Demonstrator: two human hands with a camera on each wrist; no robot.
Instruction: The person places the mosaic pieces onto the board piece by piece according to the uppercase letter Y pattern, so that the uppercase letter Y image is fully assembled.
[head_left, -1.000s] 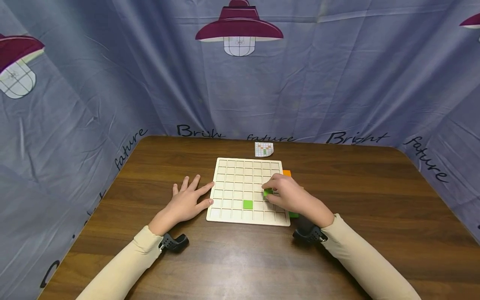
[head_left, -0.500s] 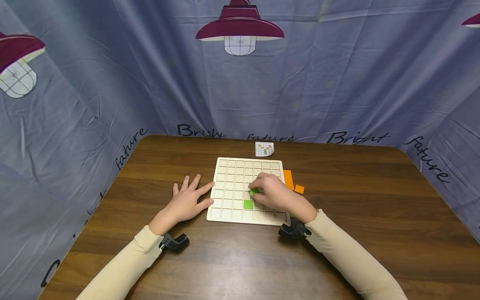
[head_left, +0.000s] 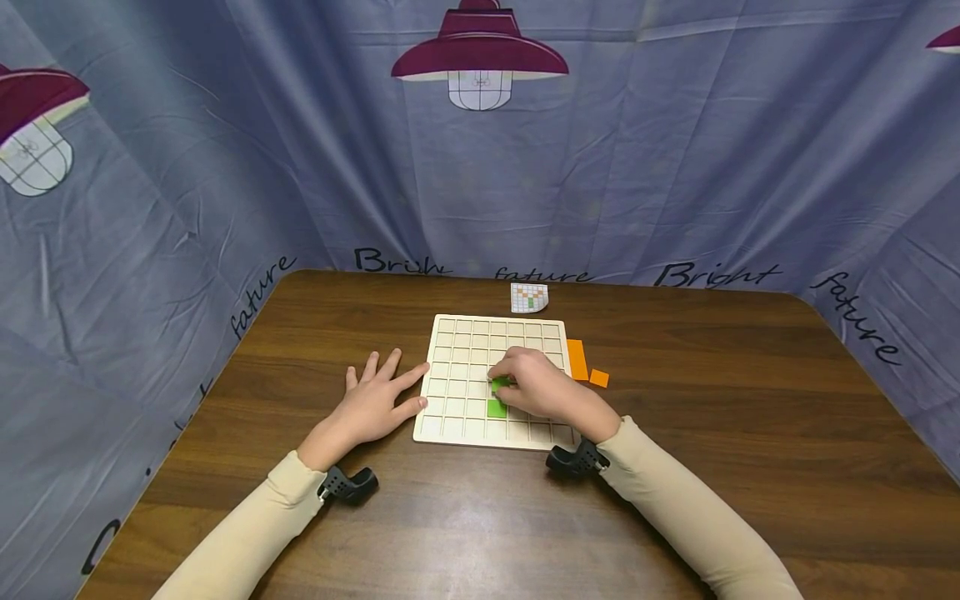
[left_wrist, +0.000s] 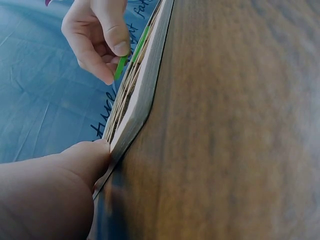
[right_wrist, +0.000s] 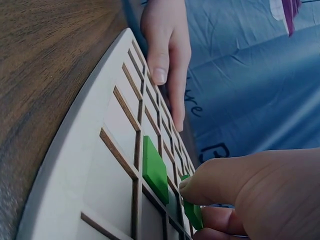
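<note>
The right hand (head_left: 536,385) had slid leftward across the board (head_left: 455,388), carrying a green tile (head_left: 498,384), while the left hand (head_left: 370,410) stayed put. That tile was pinched between the right thumb and fingers, just beyond the green piece (head_left: 497,408) already lying in the board; I couldn't tell whether it touched down. Half covered, it showed no clear long axis. The left fingers were spread, thumb and forefinger against the board's left edge. The curtain (head_left: 600,167) behind read "Bright" and "fature".

Left hand (head_left: 372,406) splayed flat; right hand (head_left: 536,384) pinching.
</note>
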